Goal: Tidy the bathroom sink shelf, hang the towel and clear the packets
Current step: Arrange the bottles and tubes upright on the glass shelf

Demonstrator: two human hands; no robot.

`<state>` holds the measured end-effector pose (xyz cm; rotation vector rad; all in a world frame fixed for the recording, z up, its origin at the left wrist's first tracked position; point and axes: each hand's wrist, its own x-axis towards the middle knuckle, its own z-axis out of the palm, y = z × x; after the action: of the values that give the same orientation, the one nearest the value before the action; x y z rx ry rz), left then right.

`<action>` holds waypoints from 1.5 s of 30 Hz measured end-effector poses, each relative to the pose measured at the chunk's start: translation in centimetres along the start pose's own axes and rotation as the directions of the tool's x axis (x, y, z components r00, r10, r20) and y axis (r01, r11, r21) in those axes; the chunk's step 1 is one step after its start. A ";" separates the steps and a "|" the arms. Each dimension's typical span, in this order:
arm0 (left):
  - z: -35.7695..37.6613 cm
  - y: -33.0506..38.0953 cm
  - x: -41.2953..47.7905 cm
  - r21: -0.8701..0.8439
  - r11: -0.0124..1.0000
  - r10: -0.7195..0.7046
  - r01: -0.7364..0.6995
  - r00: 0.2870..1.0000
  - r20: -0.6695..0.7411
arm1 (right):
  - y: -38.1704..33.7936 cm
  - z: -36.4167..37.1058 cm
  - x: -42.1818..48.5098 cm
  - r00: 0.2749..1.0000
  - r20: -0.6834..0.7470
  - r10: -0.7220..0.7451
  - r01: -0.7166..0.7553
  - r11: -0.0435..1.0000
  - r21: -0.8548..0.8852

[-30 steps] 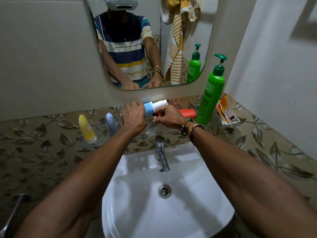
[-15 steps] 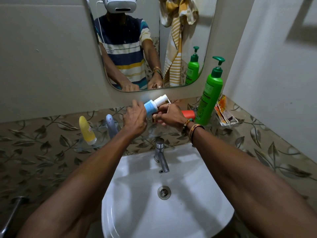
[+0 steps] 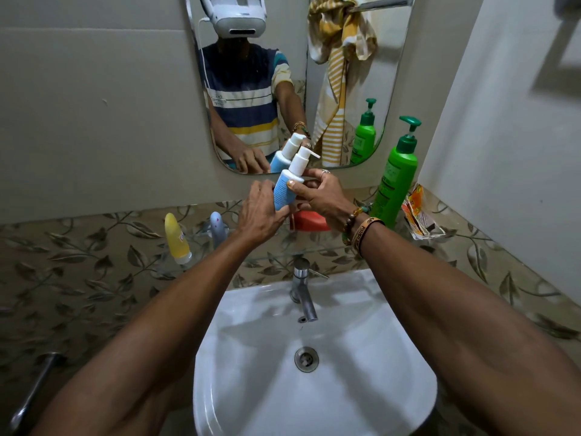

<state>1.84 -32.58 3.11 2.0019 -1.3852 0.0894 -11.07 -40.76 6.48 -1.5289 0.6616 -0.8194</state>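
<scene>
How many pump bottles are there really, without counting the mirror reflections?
2. The blue and white pump bottle is held by both hands above the shelf; the green pump bottle stands at the shelf's right end. None looks hidden.

Head view, single wide-angle camera: looks forward and steeply down over both forearms. Sink point(image 3: 314, 388) fills lower centre, close under the lens. Mirror point(image 3: 361, 89) at upper centre faces the camera, reflecting the headset point(image 3: 239, 17).
</scene>
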 end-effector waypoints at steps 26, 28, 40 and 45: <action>-2.8 1.5 -1.8 -0.404 0.893 -0.215 0.197 0.977 0.000 | -2.3 1.0 -1.5 0.993 0.110 -0.033 0.033 0.999 0.004; -3.2 1.6 -2.0 -0.425 0.881 -0.223 0.207 0.975 0.013 | -2.3 1.1 -1.7 0.992 0.117 -0.039 0.040 0.999 -0.006; -5.4 1.5 -3.0 -0.616 0.691 -0.311 0.378 0.925 0.219 | -2.5 2.0 -2.8 0.987 0.156 -0.028 0.032 0.999 -0.021; -5.7 1.5 -3.5 -0.591 0.713 -0.324 0.377 0.925 0.199 | -2.6 2.1 -3.6 0.986 0.167 -0.020 0.029 0.998 -0.049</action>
<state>0.88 -26.80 6.75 1.6569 -0.8791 -0.5661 -11.61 -36.35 8.58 -1.6350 0.5449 -0.6885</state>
